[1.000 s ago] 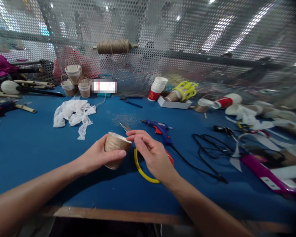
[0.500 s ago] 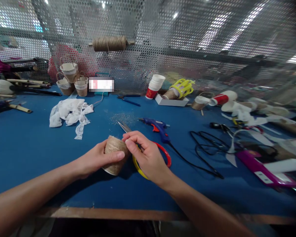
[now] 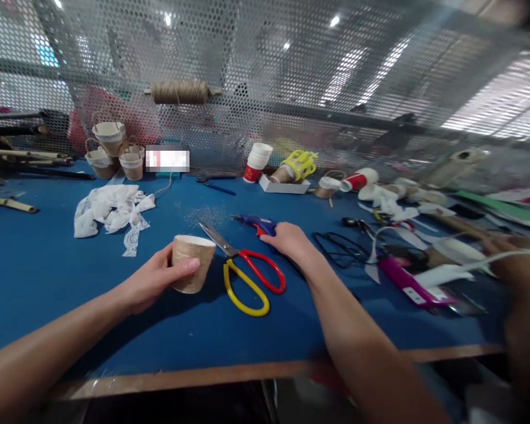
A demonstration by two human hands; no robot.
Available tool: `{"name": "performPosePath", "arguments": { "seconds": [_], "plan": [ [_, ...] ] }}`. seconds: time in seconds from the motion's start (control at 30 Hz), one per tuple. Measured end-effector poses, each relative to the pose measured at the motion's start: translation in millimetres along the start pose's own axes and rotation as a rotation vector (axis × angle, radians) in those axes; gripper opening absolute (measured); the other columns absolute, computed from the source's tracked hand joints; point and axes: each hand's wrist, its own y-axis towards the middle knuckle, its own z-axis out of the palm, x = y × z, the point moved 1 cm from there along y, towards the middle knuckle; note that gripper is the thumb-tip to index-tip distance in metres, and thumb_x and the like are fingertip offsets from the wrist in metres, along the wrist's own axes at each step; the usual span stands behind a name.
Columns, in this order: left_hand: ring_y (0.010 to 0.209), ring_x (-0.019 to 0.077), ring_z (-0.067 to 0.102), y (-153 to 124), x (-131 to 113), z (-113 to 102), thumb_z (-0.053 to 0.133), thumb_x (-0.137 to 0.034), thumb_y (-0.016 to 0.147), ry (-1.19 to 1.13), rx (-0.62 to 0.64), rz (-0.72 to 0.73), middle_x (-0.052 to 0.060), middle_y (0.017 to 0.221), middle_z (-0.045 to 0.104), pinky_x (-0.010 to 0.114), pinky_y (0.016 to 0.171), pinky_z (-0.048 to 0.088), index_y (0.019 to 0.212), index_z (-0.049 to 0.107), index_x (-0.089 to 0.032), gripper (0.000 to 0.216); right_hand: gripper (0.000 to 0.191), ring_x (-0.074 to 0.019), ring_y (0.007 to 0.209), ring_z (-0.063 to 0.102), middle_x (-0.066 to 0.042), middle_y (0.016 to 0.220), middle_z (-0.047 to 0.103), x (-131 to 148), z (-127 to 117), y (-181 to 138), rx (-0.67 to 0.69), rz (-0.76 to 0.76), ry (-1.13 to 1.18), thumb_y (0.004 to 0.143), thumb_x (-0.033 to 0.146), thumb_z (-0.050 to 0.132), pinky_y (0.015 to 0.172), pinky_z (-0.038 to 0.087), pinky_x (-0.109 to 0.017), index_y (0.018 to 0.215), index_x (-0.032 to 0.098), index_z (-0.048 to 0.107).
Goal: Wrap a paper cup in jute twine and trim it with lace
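My left hand [image 3: 161, 277] is closed around a twine-wrapped paper cup [image 3: 188, 265], its white rim facing up and slightly tilted, just above the blue table. To the right, my right hand [image 3: 289, 241] is wrapped round the handle of a blue glue gun [image 3: 251, 221] with a red trigger. The glue gun's nozzle points left. Between the hands lie scissors [image 3: 232, 253] with one red and one yellow handle loop, blades spread slightly and pointing away to the left.
White lace [image 3: 110, 209] lies in a heap at left, before several small baskets [image 3: 110, 138]. A stack of paper cups [image 3: 257, 162] and a white tray [image 3: 285, 186] stand at the back. A black cord [image 3: 335, 253] and purple tool [image 3: 413, 282] lie right. Another person's blurred arm [image 3: 523, 282] is at far right.
My right hand has left the cup and moved right onto the glue gun. My left hand has turned the cup more upright. The other person's arm has come into view at right.
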Motion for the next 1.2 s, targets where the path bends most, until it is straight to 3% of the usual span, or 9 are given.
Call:
{"name": "performPosePath", "arguments": {
  "seconds": [0.07,0.13,0.33,0.5,0.57,0.7,0.87,1.03,1.2],
  "plan": [
    [0.104,0.0289,0.057,0,-1,0,0.074,-0.036,0.063,-0.01,-0.015,0.009,0.017,0.113,0.06,0.035,0.085,0.043,0.111,0.05,-0.012,0.059,0.019,-0.0175,0.086,0.06,-0.006,0.098,0.062,1,2,3,0.034,0.043,0.033,0.084,0.029,0.056,0.076,0.049,-0.036,0.095,0.014,0.06],
    [0.105,0.0294,0.056,0,-3,-1,0.076,-0.034,0.061,-0.019,-0.035,0.014,0.016,0.114,0.06,0.037,0.087,0.042,0.111,0.05,-0.013,0.06,0.023,-0.0162,0.087,0.06,-0.005,0.104,0.059,3,-1,3,0.056,0.068,0.097,0.087,0.029,0.052,0.074,0.05,-0.034,0.104,0.015,0.057],
    [0.105,0.0269,0.057,11,-8,-4,0.079,-0.022,0.055,-0.053,-0.107,0.035,0.013,0.111,0.062,0.037,0.091,0.042,0.107,0.053,-0.013,0.058,0.013,-0.0119,0.057,0.056,-0.002,0.067,0.059,20,-17,-15,0.045,-0.043,0.485,0.072,0.017,0.062,0.055,0.046,-0.025,0.084,0.013,0.058],
    [0.104,0.027,0.057,28,-7,-3,0.078,-0.025,0.057,-0.098,-0.115,0.078,0.013,0.11,0.063,0.037,0.091,0.042,0.103,0.056,-0.012,0.053,0.022,-0.0087,0.048,0.048,0.004,0.055,0.049,43,-21,-47,0.101,-0.215,0.772,0.073,0.038,0.057,0.047,0.041,-0.022,0.077,0.016,0.055],
    [0.101,0.0263,0.058,33,-4,-4,0.078,-0.026,0.057,-0.129,-0.12,0.1,0.014,0.109,0.063,0.037,0.091,0.042,0.105,0.055,-0.011,0.054,0.022,-0.0078,0.047,0.048,0.003,0.056,0.052,50,-19,-62,0.138,-0.293,0.864,0.072,0.038,0.061,0.046,0.04,-0.021,0.073,0.016,0.055],
    [0.101,0.026,0.059,36,3,-7,0.075,-0.029,0.062,-0.172,-0.107,0.136,0.014,0.11,0.063,0.037,0.092,0.041,0.107,0.055,-0.011,0.053,0.021,-0.01,0.044,0.052,0.001,0.057,0.057,53,-8,-89,0.167,-0.366,0.744,0.077,0.036,0.055,0.046,0.046,-0.024,0.082,0.016,0.06],
    [0.107,0.0266,0.056,36,10,-11,0.074,-0.029,0.064,-0.107,-0.072,0.158,0.014,0.117,0.06,0.04,0.096,0.038,0.113,0.052,-0.013,0.056,0.019,-0.0154,0.046,0.058,-0.002,0.058,0.063,39,11,-97,0.083,-0.52,0.531,0.079,0.031,0.054,0.044,0.048,-0.027,0.088,0.023,0.068],
    [0.111,0.0282,0.054,38,15,-13,0.074,-0.03,0.066,-0.051,-0.058,0.184,0.014,0.12,0.058,0.042,0.098,0.036,0.116,0.05,-0.015,0.057,0.023,-0.0202,0.059,0.064,-0.004,0.064,0.066,28,28,-96,-0.105,-0.731,0.344,0.081,0.031,0.051,0.057,0.052,-0.034,0.089,0.025,0.071],
    [0.113,0.0261,0.053,36,14,-12,0.071,-0.028,0.07,-0.07,0.007,0.222,0.011,0.122,0.059,0.039,0.099,0.036,0.116,0.05,-0.017,0.052,0.03,-0.0201,0.056,0.063,-0.006,0.061,0.065,26,30,-101,-0.209,-0.797,0.288,0.085,0.032,0.042,0.061,0.052,-0.037,0.091,0.024,0.071]
  ]
}}
